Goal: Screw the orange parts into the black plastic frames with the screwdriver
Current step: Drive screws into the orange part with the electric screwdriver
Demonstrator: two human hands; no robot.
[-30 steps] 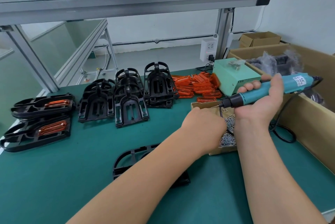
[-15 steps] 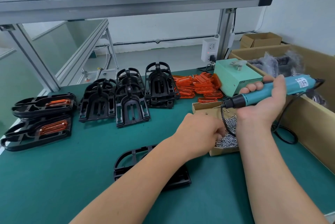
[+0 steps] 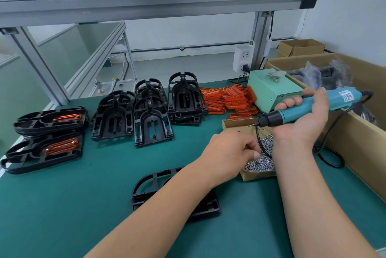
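The right hand (image 3: 302, 126) is gripping the teal electric screwdriver (image 3: 334, 99) round its barrel. It is holding the tool raised and nearly level above the small cardboard box (image 3: 249, 175) of screws (image 3: 262, 162), with the bit pointing left. The left hand (image 3: 229, 149) is reaching into that box with its fingers curled among the screws; whether it is pinching one cannot be determined. The hands are working close together but apart. One black plastic frame (image 3: 205, 208) is lying flat on the green mat (image 3: 73, 205), partly hidden under the left forearm. The loose orange parts (image 3: 227, 99) are lying piled at the far edge, between the stacked empty frames (image 3: 151, 114) and the green power supply box (image 3: 271, 88). The fitted frames (image 3: 37, 121), each carrying an orange part, are sitting at the far left.
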